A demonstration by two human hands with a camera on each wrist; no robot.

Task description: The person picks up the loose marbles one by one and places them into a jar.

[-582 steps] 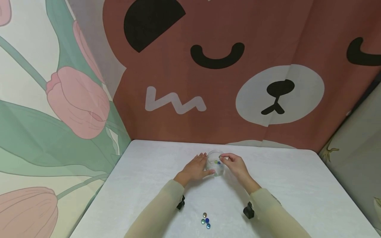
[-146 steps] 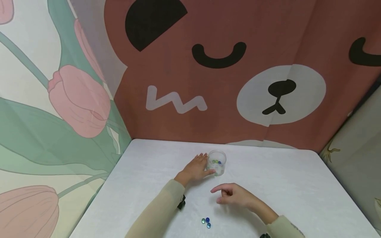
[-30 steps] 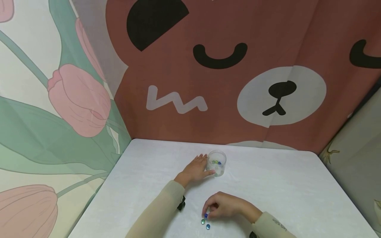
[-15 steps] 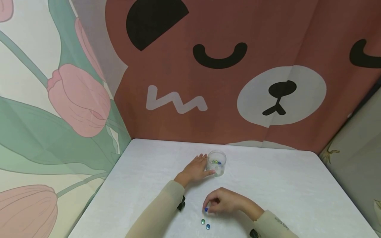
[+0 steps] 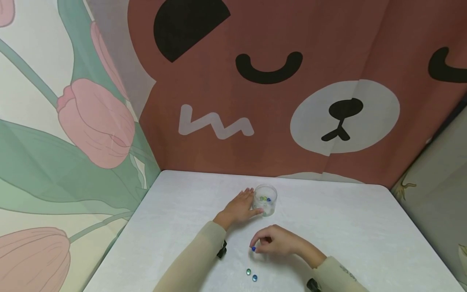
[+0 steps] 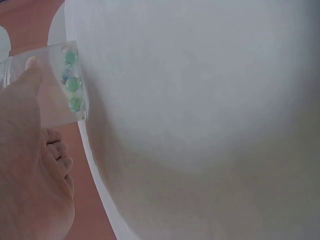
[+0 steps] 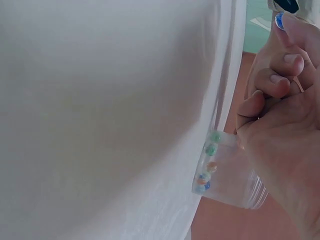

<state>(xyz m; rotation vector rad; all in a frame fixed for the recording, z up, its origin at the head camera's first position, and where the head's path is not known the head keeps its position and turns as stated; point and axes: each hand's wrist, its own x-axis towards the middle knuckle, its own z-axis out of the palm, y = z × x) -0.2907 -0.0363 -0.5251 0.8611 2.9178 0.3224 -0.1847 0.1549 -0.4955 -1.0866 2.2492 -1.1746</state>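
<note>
A clear jar (image 5: 270, 207) stands upright near the back of the white table, with several coloured marbles (image 5: 265, 198) inside; the left wrist view shows green marbles (image 6: 73, 84) low in it. My left hand (image 5: 238, 209) lies at the jar's left side, fingers extended, the thumb touching the jar's front. My right hand (image 5: 279, 241) pinches a dark blue marble (image 5: 253, 248) between thumb and index finger, raised over the table in front of the jar. In the right wrist view the pinched marble (image 7: 279, 21) shows at the fingertips, the other fingers curled. A green marble (image 5: 248, 271) and a light blue marble (image 5: 254, 278) lie nearer me.
The white table (image 5: 197, 202) carries the jar and the loose marbles. A brown bear-print cloth (image 5: 219, 158) hangs behind its back edge. At the left hangs a tulip-print cloth (image 5: 98, 121). Small black devices (image 5: 221, 249) are worn at both wrists.
My right hand has lifted the dark blue marble off the table and moved it forward, toward the jar. A brown marble seen earliest on the table is gone from there. My left hand stays put.
</note>
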